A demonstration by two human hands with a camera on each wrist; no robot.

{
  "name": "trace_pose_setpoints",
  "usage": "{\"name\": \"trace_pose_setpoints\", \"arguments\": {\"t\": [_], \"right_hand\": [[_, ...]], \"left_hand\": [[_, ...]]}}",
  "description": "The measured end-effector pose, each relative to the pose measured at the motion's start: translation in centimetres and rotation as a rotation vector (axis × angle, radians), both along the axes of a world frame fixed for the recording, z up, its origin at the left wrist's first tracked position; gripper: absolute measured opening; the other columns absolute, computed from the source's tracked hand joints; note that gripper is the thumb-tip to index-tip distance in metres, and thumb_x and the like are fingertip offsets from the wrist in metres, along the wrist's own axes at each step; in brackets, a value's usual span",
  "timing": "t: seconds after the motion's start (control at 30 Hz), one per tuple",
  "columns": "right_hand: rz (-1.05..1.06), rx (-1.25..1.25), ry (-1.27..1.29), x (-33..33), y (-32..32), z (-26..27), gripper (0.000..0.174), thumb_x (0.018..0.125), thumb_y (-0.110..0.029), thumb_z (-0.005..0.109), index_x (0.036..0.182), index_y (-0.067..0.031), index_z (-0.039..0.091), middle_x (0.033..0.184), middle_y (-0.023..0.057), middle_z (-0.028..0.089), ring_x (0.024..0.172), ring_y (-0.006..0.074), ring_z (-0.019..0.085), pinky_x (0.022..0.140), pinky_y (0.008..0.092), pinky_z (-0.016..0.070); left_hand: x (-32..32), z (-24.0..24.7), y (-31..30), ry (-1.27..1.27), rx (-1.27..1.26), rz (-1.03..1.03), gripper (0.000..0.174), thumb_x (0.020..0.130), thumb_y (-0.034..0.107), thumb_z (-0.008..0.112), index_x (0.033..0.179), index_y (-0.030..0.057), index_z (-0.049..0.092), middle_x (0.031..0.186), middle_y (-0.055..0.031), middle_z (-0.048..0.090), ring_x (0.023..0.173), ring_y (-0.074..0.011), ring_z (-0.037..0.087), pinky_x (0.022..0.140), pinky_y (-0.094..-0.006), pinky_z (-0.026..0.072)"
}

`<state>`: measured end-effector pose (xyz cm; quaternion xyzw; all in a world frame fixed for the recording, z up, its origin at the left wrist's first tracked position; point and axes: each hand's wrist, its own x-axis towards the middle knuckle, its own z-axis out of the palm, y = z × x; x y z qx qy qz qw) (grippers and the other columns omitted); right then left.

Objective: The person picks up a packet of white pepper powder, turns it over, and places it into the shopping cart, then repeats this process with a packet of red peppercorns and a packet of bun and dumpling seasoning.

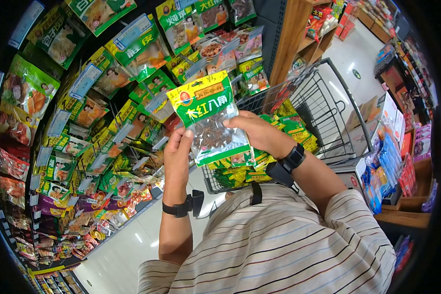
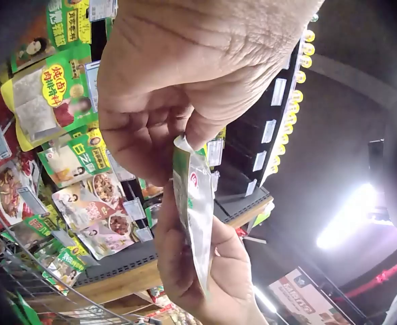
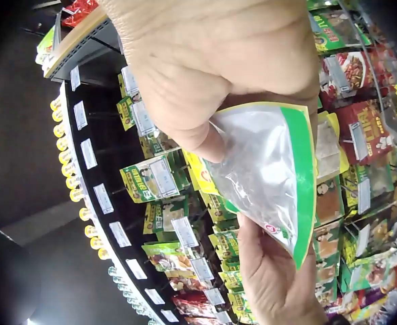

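A spice packet point(image 1: 211, 115) with a yellow and green top and a clear window hangs between my two hands in the head view. Dark brown pieces show through the window. My left hand point(image 1: 177, 154) pinches its left edge, thumb on the front. On the other side my right hand point(image 1: 262, 131) grips the right edge, its thumb lying over the window. The left wrist view sees the packet point(image 2: 193, 196) almost edge-on. In the right wrist view, its clear window point(image 3: 263, 159) bulges slightly under the right thumb, and the fingers behind it are hidden.
A wire shopping cart point(image 1: 361, 117) stands before me, with several yellow and green packets point(image 1: 296, 128) in it. Hanging packets point(image 1: 139, 51) and price tags point(image 1: 85, 81) fill the rack at left. Beyond the cart is a wooden shelf post point(image 1: 285, 46); boxed goods stand at right.
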<state>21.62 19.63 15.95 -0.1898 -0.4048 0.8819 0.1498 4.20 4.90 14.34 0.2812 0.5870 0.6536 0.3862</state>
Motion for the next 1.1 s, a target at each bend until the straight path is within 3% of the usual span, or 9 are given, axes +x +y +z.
{"name": "trace_pose_setpoints", "arguments": {"t": [0.27,0.37,0.53,0.7,0.9,1.1], "right_hand": [[0.027,0.108,-0.006,0.5,-0.5,0.4,0.038,0.094,-0.021,0.065,0.127,-0.0022,0.058,0.118,0.0048,0.066,0.104,0.0130,0.063,0.092,0.0310,0.0507],[-0.073,0.225,-0.069,-0.2,0.1,-2.0,0.038,0.093,-0.019,0.069,0.126,-0.0028,0.061,0.117,0.0014,0.067,0.106,0.0100,0.060,0.094,0.0291,0.0470],[-0.046,0.165,0.045,0.1,0.1,-1.3,0.041,0.092,-0.021,0.068,0.128,-0.0034,0.059,0.119,0.0016,0.064,0.110,0.0104,0.056,0.099,0.0277,0.0397],[-0.050,0.184,0.007,0.6,0.6,-1.6,0.041,0.091,-0.020,0.066,0.128,-0.0035,0.059,0.121,0.0027,0.064,0.113,0.0114,0.054,0.103,0.0295,0.0374],[0.052,0.191,0.002,1.7,1.4,-1.1,0.034,0.093,-0.019,0.066,0.123,-0.0038,0.063,0.116,0.0009,0.067,0.106,0.0089,0.059,0.095,0.0282,0.0449],[-0.010,0.208,0.077,2.7,3.2,-1.3,0.037,0.093,-0.023,0.067,0.123,-0.0031,0.061,0.111,-0.0008,0.065,0.100,0.0079,0.057,0.093,0.0260,0.0437]], "left_hand": [[0.3,0.2,-0.5,0.139,-0.049,0.004,0.020,0.099,0.021,0.060,0.107,0.0043,0.065,0.096,0.0050,0.062,0.086,-0.0044,0.050,0.077,-0.0213,0.0398],[0.6,0.7,-0.1,0.196,-0.074,0.053,0.017,0.098,0.020,0.060,0.104,0.0041,0.064,0.097,0.0041,0.061,0.088,-0.0054,0.051,0.081,-0.0220,0.0410],[0.7,0.6,0.3,-0.043,0.019,-0.059,0.024,0.098,0.021,0.060,0.113,0.0022,0.061,0.106,0.0004,0.063,0.097,-0.0073,0.054,0.089,-0.0248,0.0412],[1.7,1.2,1.1,-0.012,0.072,-0.130,0.034,0.097,0.021,0.062,0.125,0.0015,0.056,0.118,-0.0034,0.062,0.106,-0.0105,0.054,0.096,-0.0277,0.0398],[3.5,2.3,2.5,0.025,0.043,-0.143,0.041,0.095,0.018,0.064,0.131,-0.0001,0.055,0.124,-0.0051,0.061,0.112,-0.0131,0.055,0.100,-0.0300,0.0406],[5.4,3.0,4.7,0.044,0.013,-0.130,0.042,0.094,0.016,0.065,0.131,-0.0003,0.055,0.123,-0.0052,0.062,0.109,-0.0138,0.057,0.097,-0.0298,0.0433]]}}
